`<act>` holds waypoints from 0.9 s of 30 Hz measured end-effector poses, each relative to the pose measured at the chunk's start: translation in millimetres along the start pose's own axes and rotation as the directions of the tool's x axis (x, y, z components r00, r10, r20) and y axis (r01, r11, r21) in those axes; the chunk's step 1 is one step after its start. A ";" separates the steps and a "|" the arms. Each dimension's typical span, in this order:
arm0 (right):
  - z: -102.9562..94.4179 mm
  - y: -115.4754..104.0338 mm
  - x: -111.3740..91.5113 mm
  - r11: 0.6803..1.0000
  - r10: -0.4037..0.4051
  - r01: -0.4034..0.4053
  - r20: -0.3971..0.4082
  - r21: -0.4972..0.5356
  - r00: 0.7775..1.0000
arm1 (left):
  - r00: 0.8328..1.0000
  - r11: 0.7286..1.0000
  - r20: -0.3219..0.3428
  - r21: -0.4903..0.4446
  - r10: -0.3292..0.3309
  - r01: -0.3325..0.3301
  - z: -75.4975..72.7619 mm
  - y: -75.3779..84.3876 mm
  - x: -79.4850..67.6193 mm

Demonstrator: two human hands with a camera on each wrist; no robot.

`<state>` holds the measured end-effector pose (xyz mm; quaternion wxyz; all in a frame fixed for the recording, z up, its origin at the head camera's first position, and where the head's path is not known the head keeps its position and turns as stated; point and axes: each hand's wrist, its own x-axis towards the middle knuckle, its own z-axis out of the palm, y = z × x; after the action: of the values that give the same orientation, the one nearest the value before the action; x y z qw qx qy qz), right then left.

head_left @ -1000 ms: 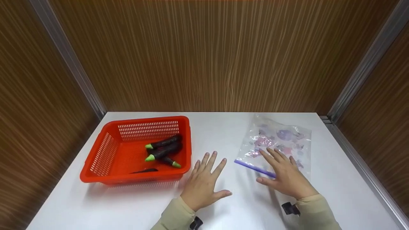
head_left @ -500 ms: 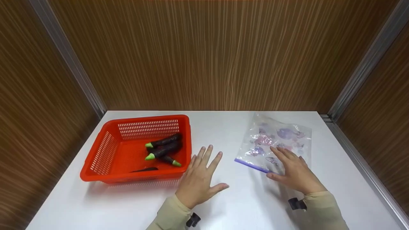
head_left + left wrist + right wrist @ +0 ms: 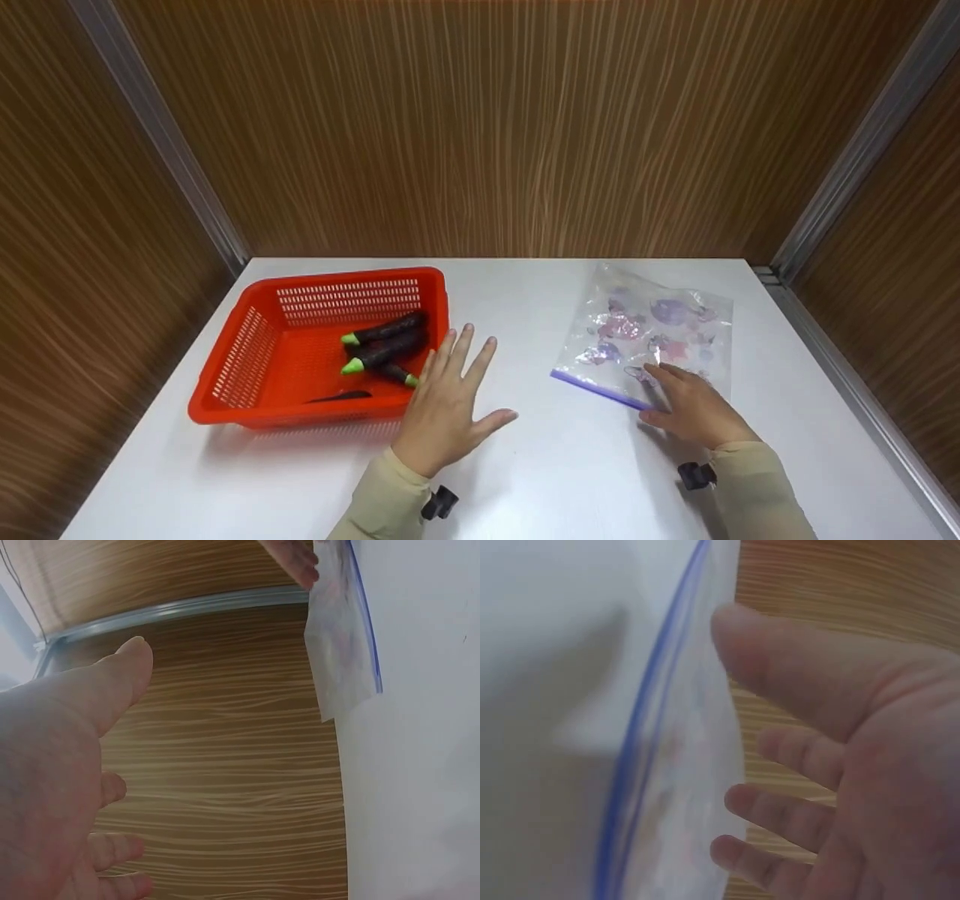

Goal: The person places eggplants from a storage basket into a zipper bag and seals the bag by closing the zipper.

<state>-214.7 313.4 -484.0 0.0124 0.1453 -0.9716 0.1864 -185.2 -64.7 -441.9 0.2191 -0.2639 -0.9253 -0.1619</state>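
Note:
My left hand point(image 3: 442, 412) hovers with spread fingers beside the front right corner of a red plastic basket point(image 3: 247, 417), holding nothing. Inside the basket lie several dark eggplants point(image 3: 386, 352) with green stem ends, and the front wall partly hides another dark shape point(image 3: 341, 396). On the right, a clear zip bag point(image 3: 622, 322) with pink and purple prints lies flat, its purple zip edge point(image 3: 596, 388) towards me. Over the bag's near right part is my right hand point(image 3: 697, 409), fingers loosely bent. The right wrist view shows thumb and fingers point(image 3: 780, 817) apart, with nothing between them.
A white table point(image 3: 510, 300) carries the basket and bag. Wood-grain panels point(image 3: 480, 135) enclose it at the back and both sides, with metal strips at the corners. Each wrist wears a black mount point(image 3: 439, 502).
My left hand has moved left towards the basket, its fingertips now by the basket's right side. My right hand has shifted slightly right and lower over the bag. Basket and bag stay put.

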 end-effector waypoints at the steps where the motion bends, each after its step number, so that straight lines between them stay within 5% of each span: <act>1: 1.2 1.7 0.2 1.000 0.007 -0.007 0.015 0.008 1.000 | 1.000 1.000 -0.002 0.002 -0.001 0.001 -0.6 -0.5 0.2; 10: 7.1 11.5 -1.0 1.000 0.001 -0.003 0.073 0.031 0.997 | 0.999 1.000 -0.035 -0.006 -0.026 0.025 -4.5 -7.2 0.2; 27: 7.4 12.5 -0.6 0.999 -0.037 0.037 -0.035 0.001 0.999 | 0.995 0.995 -0.031 -0.020 -0.096 0.095 -29.7 -20.6 8.2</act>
<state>-217.5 322.0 -495.4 0.0329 0.1601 -0.9682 0.1895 -193.5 -90.2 -416.4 0.2233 -0.2188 -0.9317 -0.1850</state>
